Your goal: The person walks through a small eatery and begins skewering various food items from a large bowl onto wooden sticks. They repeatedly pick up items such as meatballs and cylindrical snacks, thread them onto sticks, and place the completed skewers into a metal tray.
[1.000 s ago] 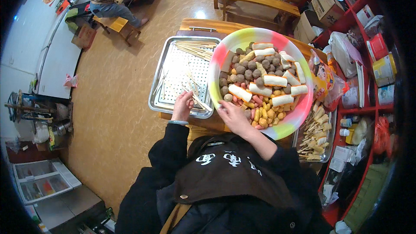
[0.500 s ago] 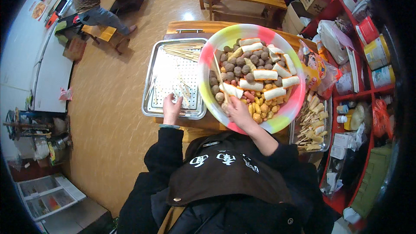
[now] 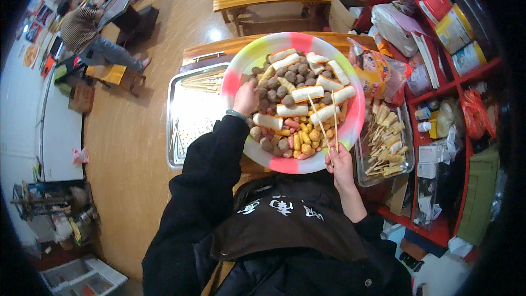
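Note:
A large pink, yellow and white basin [image 3: 354, 120] holds brown meatballs [image 3: 289, 100], white rolls with orange edges [image 3: 307, 94], small pink sausages and yellow-orange balls [image 3: 314, 135]. My left hand [image 3: 246, 98] reaches inside the basin's left side, fingers curled down among the meatballs; whatever its fingertips grip is hidden. At the near right rim, my right hand [image 3: 341, 165] is closed around the lower ends of two thin bamboo sticks [image 3: 319, 118]. Their upper ends point away over the white rolls, spread slightly apart.
Left of the basin, partly under it, lies a perforated metal tray [image 3: 171, 126] with bamboo sticks [image 3: 203, 81]. On the right, a clear tray [image 3: 408, 167] holds filled skewers [image 3: 388, 142]. Beyond it stand a printed plastic bag [image 3: 372, 71] and red shelves [image 3: 446, 85]. Another person [image 3: 82, 30] is at far left.
My left hand has moved from the metal tray into the basin. My right hand has shifted from the basin's near left to its near right and now holds two sticks. The view has turned.

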Action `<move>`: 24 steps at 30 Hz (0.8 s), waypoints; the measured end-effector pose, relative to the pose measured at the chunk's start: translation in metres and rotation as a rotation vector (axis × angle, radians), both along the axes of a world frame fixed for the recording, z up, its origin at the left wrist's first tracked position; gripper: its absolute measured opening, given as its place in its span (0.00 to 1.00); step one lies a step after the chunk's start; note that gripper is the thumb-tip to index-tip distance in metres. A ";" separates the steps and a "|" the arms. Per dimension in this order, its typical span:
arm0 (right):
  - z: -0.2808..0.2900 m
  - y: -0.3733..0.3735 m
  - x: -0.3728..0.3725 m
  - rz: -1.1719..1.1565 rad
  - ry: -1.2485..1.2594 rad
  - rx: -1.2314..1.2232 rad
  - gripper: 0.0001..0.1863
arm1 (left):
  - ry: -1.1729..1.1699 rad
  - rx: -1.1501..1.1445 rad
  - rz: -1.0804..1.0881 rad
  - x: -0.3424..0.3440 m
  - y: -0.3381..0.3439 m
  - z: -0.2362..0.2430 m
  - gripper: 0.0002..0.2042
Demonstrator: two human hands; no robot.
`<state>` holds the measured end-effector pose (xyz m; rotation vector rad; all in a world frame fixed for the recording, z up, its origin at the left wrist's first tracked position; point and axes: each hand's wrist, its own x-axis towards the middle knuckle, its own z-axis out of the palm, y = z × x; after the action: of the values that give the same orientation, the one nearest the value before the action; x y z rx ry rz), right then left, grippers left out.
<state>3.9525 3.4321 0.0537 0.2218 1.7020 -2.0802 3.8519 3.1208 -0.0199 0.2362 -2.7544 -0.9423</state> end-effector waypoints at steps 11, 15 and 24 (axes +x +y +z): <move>0.008 0.031 -0.006 -0.096 0.027 -0.039 0.07 | -0.304 0.067 0.039 -0.098 -0.001 -0.037 0.17; 0.011 0.030 -0.007 -0.052 0.091 0.018 0.09 | -0.400 0.078 -0.069 -0.094 -0.013 -0.040 0.17; 0.024 -0.005 -0.007 0.131 0.235 0.042 0.08 | -0.081 0.887 -0.234 -0.020 0.008 0.020 0.12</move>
<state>3.9455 3.4271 0.0776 -0.1238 1.8419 -2.0397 3.8318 3.1292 -0.0004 0.0825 -2.2617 -2.2037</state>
